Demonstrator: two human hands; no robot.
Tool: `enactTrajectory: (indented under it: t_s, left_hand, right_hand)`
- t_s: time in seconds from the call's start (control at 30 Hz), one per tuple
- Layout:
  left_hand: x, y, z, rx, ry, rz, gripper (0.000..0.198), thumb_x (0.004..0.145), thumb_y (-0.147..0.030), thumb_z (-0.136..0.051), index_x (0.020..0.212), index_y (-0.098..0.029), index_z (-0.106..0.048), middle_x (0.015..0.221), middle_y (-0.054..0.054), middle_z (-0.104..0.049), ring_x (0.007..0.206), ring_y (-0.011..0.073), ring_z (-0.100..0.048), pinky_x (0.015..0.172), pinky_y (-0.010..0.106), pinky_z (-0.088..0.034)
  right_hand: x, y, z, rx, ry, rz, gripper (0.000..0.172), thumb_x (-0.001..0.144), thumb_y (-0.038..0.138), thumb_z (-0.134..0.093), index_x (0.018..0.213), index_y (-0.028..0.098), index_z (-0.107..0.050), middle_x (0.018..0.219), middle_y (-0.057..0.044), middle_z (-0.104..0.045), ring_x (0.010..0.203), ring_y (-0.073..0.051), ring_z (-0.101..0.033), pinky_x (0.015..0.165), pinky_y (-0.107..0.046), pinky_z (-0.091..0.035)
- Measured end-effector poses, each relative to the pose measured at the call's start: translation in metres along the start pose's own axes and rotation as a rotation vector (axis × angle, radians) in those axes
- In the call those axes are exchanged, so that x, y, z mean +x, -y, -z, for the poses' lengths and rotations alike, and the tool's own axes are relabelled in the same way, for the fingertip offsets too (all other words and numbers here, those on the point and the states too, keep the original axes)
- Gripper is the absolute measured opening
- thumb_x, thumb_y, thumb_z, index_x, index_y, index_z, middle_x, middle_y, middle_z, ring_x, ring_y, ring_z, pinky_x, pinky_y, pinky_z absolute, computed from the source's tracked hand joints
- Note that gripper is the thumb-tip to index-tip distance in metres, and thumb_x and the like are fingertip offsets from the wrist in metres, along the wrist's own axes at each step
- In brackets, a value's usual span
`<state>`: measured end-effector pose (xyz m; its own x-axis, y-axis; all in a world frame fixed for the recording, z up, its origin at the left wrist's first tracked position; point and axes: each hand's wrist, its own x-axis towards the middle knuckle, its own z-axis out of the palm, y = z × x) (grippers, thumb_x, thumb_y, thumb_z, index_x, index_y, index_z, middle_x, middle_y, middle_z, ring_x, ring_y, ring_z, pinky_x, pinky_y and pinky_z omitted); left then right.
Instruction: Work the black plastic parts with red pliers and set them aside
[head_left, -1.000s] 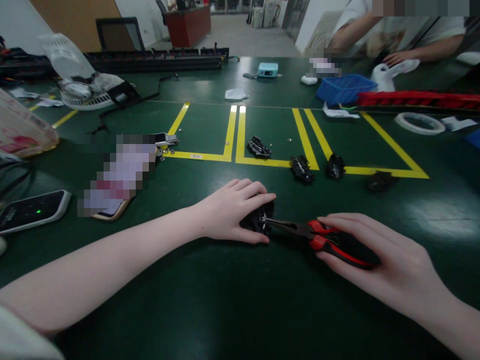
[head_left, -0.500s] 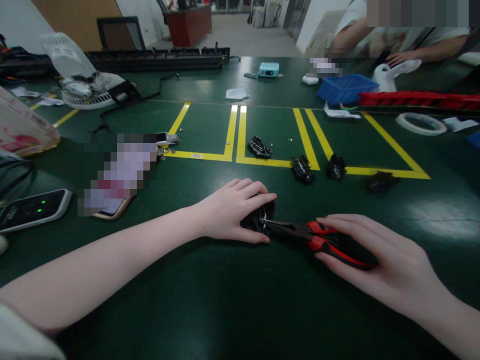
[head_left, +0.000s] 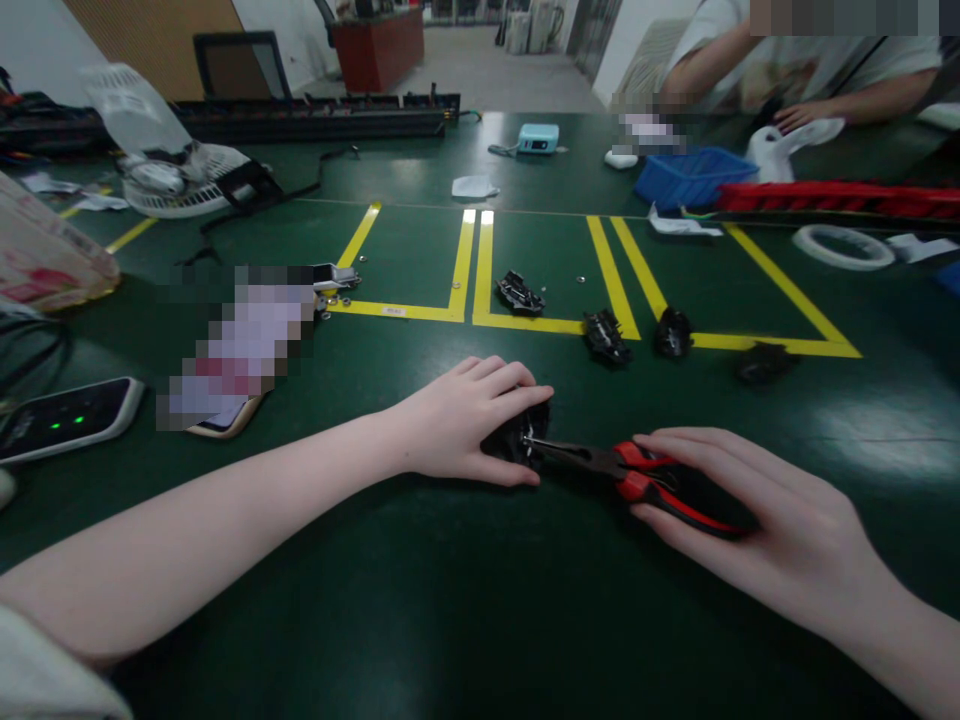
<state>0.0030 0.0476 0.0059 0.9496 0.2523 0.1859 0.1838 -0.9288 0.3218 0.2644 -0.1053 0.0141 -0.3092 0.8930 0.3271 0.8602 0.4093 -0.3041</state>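
My left hand (head_left: 480, 420) is closed on a small black plastic part (head_left: 517, 432), pressing it against the green table (head_left: 450, 600). Much of that part is hidden under the fingers. In my right hand (head_left: 780, 530) are red-and-black needle-nose pliers (head_left: 637, 472), their handles inside my curled fingers. The plier tips reach the side of the black part, at a small shiny piece between my left thumb and forefinger. Whether the jaws grip that piece I cannot tell. Beyond my hands lie similar black parts, one inside a taped box (head_left: 520, 293) and one on the tape (head_left: 607, 338).
Two more black parts (head_left: 673, 332) lie to the right. Left are a phone (head_left: 255, 350), a device with green lights (head_left: 71, 418) and small metal rings (head_left: 345, 301). Farther back stand a white fan (head_left: 180, 180), a blue basket (head_left: 690, 178) and a tape roll (head_left: 844, 247). A person sits across.
My hands, the pliers and the black part look the same in both frames. Across the table, the other person's raised arm has shifted slightly.
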Motion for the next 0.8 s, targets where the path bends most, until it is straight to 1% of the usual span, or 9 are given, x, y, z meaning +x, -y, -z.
enactTrajectory:
  t_s: [0.23, 0.47, 0.7, 0.8]
  left_hand:
    - [-0.0002, 0.0001, 0.0006, -0.005, 0.010, 0.005, 0.075, 0.087, -0.059, -0.062, 0.142, -0.010, -0.045, 0.135, 0.017, -0.053, 0.120, 0.0298, -0.051, 0.101, 0.043, -0.044]
    - [-0.0001, 0.0004, 0.0000, -0.014, 0.003, 0.008, 0.074, 0.086, -0.059, -0.062, 0.143, -0.014, -0.045, 0.134, 0.016, -0.054, 0.121, 0.0312, -0.051, 0.101, 0.045, -0.044]
    - [0.0000, -0.0001, 0.0005, -0.006, 0.002, -0.001, 0.075, 0.087, -0.059, -0.063, 0.142, -0.009, -0.046, 0.133, 0.017, -0.054, 0.120, 0.0299, -0.051, 0.100, 0.042, -0.044]
    - [0.0001, 0.0002, 0.0002, -0.007, 0.003, -0.001, 0.075, 0.087, -0.059, -0.063, 0.142, -0.011, -0.046, 0.133, 0.017, -0.054, 0.120, 0.0304, -0.051, 0.101, 0.043, -0.044]
  right_hand:
    - [-0.0003, -0.0017, 0.0002, 0.000, 0.004, 0.005, 0.039, 0.087, 0.035, -0.065, 0.125, 0.029, -0.057, 0.112, -0.007, -0.069, 0.095, -0.027, -0.070, 0.079, -0.044, -0.061]
    - [-0.0010, -0.0013, 0.0012, -0.008, -0.001, 0.000, 0.039, 0.087, 0.036, -0.064, 0.124, 0.028, -0.057, 0.111, -0.007, -0.069, 0.094, -0.026, -0.070, 0.078, -0.042, -0.062]
    - [-0.0021, -0.0043, 0.0006, -0.013, 0.008, 0.002, 0.043, 0.085, 0.035, -0.067, 0.126, 0.029, -0.057, 0.113, -0.007, -0.069, 0.097, -0.028, -0.070, 0.079, -0.044, -0.061]
    - [-0.0025, -0.0046, 0.0007, -0.023, 0.013, 0.002, 0.043, 0.086, 0.035, -0.066, 0.127, 0.029, -0.056, 0.113, -0.008, -0.069, 0.097, -0.028, -0.070, 0.080, -0.045, -0.061]
